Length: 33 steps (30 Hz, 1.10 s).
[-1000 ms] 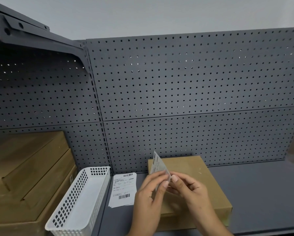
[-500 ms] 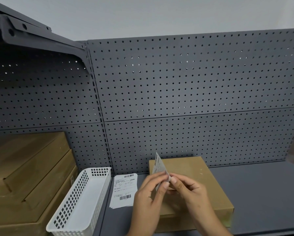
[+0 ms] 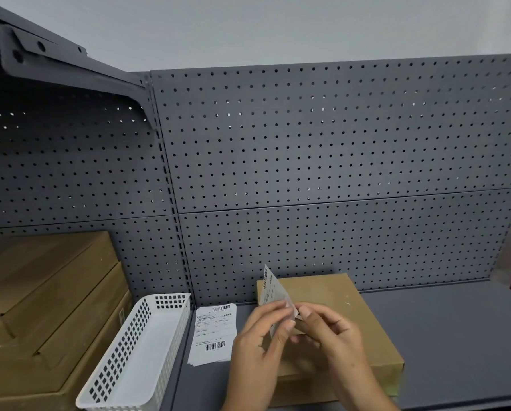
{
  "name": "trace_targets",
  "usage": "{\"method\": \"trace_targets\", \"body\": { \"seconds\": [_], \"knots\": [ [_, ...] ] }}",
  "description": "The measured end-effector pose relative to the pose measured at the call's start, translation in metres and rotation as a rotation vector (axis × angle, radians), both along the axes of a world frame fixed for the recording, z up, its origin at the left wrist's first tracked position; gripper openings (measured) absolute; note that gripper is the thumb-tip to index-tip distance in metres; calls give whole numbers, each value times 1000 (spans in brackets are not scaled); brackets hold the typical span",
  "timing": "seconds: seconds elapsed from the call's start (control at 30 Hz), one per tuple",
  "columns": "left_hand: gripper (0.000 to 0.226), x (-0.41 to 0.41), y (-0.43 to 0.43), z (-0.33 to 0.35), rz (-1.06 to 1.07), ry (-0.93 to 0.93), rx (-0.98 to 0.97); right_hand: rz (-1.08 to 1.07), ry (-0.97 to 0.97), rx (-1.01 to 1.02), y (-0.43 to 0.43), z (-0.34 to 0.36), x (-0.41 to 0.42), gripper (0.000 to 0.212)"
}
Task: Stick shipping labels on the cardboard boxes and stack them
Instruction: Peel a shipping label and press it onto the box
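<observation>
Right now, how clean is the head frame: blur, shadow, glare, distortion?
Head view: wide-angle bowing bends the pegboard edges at right. The stacked boxes at left sit in shade under the upper shelf. The left hand and right hand, pinching the held label, look slightly soft. Barcodes on the label pile show, but the small print is unreadable. No glare patches.

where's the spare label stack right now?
Head view, lower centre-left: the label stack lies flat on the shelf, between the basket on its left and the box on its right, beside the left hand.
</observation>
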<state>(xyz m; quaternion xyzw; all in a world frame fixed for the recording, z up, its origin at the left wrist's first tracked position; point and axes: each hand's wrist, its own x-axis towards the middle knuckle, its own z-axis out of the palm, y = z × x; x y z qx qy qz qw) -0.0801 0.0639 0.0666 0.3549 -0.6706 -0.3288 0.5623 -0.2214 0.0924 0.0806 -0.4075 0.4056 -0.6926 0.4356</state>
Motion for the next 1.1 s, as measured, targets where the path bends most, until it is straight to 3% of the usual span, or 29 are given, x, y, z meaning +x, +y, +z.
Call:
{"method": "trace_targets", "body": {
  "seconds": [0.9,1.1],
  "knots": [
    [23,-1,10,1,-67,43,65,-64,-78,-66,7,-5,8,10],
    [22,-2,11,2,-23,9,44,-21,-19,-76,7,-5,7,9]
  ]
}}
